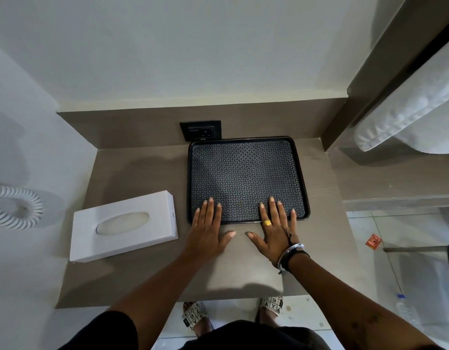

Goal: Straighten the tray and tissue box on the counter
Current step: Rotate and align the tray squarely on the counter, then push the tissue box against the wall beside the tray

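Note:
A black tray (246, 157) with a woven-pattern floor lies on the brown counter (142, 173), its far edge against the back panel. My left hand (208, 228) lies flat with fingers spread over the tray's near left rim. My right hand (277, 228), wearing a gold ring and wrist bands, lies flat over the near right rim, fingertips on the tray floor. Neither hand grips anything. A white tissue box (124, 226) sits to the left of the tray, turned at a slight angle to the counter edge, untouched.
A black wall socket (201, 130) sits in the back panel just behind the tray's left corner. A white coiled cord (16, 207) hangs at the left wall. White bedding (407, 104) is at upper right. A plastic bottle (407, 311) lies on the floor at right.

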Motion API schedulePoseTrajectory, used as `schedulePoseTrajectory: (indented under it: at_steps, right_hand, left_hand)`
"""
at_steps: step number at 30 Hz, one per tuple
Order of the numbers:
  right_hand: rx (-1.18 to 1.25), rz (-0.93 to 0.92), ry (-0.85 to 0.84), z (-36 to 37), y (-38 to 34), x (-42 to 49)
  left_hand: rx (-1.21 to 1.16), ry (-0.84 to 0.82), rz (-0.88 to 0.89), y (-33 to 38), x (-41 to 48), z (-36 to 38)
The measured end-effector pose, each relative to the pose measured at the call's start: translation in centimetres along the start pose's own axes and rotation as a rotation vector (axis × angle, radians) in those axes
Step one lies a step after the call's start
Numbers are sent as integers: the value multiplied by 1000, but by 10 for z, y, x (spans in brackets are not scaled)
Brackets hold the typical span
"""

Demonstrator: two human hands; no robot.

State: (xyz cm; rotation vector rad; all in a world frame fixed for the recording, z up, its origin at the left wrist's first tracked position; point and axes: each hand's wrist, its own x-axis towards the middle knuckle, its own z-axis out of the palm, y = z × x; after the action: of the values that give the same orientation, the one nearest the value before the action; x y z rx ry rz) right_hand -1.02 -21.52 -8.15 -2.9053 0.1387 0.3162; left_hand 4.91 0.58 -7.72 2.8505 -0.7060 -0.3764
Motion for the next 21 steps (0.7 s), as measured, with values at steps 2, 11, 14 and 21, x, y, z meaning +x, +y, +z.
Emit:
schedulePoseTrajectory:
  at_steps: [2, 11, 14, 21]
  right_hand:
    - [26, -13, 38, -3, -2, -2]
    - [81, -284, 23, 11, -67, -33]
    - [48, -369, -49, 20, -98, -31]
    - [-25, -535, -106, 40, -161, -22]
  left_hand:
    - [-22, 9, -5, -2, -2, -3]
    - [-149, 211, 66, -49, -16, -55]
    - [-81, 154, 26, -94, -20, -81]
    - [102, -228, -76, -213, -50, -106]
